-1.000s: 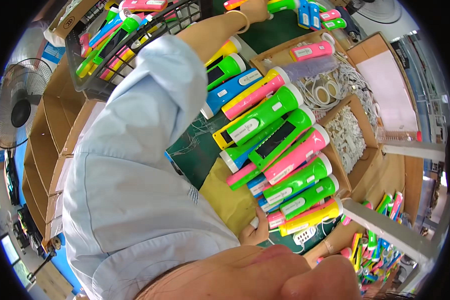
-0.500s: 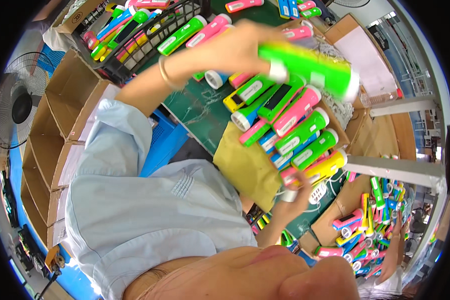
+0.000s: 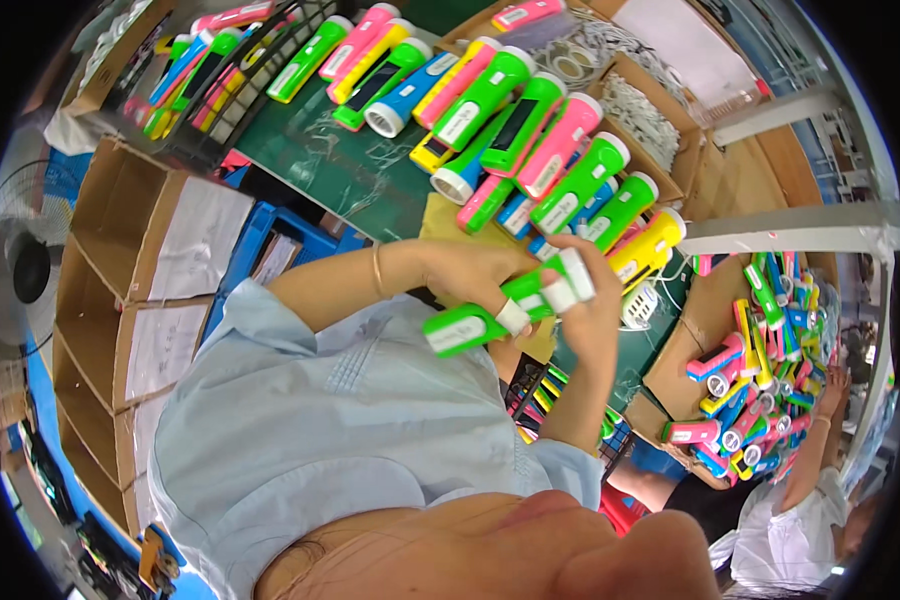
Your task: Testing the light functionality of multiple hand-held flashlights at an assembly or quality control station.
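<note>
A green flashlight (image 3: 460, 328) with a white head is held slantwise in front of my shirt. My left hand (image 3: 475, 275), with a bangle at its wrist, comes from the left and is closed around the flashlight's body. My right hand (image 3: 592, 310) grips the flashlight by its white head end. White wraps show on a finger of each hand. Just beyond my hands, a row of pink, green, blue and yellow flashlights lies on the green table (image 3: 305, 165). A yellow flashlight (image 3: 647, 245) is nearest my right hand. Part of a yellow sheet (image 3: 450, 222) shows under the row.
A black crate (image 3: 232, 120) of flashlights stands at the far left. Cardboard compartments (image 3: 120, 235) stand at left. A box of white cables (image 3: 645, 120) sits behind the row, near a white power socket (image 3: 638, 305). At right, another person's hand (image 3: 832, 390) reaches to heaped flashlights (image 3: 760, 390).
My left hand has brought the green flashlight from above the row down toward my body. My right hand has moved from beside the yellow flashlight onto the green one's head. The view has shifted.
</note>
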`<control>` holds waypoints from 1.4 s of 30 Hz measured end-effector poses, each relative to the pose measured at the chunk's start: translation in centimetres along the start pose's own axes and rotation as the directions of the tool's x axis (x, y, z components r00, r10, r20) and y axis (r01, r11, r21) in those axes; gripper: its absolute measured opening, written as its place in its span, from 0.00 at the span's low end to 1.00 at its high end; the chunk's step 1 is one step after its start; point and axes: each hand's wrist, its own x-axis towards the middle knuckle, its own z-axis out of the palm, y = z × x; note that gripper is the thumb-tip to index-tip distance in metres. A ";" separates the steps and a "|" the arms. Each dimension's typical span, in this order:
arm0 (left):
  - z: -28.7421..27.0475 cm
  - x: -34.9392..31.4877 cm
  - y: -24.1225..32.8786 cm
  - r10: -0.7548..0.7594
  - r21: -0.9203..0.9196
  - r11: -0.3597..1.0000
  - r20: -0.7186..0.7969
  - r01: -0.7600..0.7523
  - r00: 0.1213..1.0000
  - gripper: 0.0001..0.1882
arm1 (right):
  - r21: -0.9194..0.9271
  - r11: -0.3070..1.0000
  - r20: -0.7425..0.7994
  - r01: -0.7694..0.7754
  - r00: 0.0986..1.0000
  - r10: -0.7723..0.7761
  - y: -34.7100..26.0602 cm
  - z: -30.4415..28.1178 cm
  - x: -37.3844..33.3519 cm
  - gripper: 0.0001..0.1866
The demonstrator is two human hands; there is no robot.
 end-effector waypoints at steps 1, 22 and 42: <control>0.5 0.4 0.1 -0.019 -0.102 0.995 -0.103 0.009 0.994 0.22 | -0.058 0.997 -0.159 0.053 0.985 -0.062 1.0 0.6 -0.2 0.20; -0.3 2.9 0.1 -0.085 -0.432 0.885 -0.519 -0.174 0.851 0.13 | 0.506 0.851 -0.439 -0.140 0.808 0.394 3.7 1.6 -3.4 0.17; 3.4 1.6 1.1 0.026 0.489 0.820 -0.549 0.296 0.835 0.28 | 0.189 0.961 -0.133 0.204 0.974 -0.181 4.0 1.1 2.0 0.09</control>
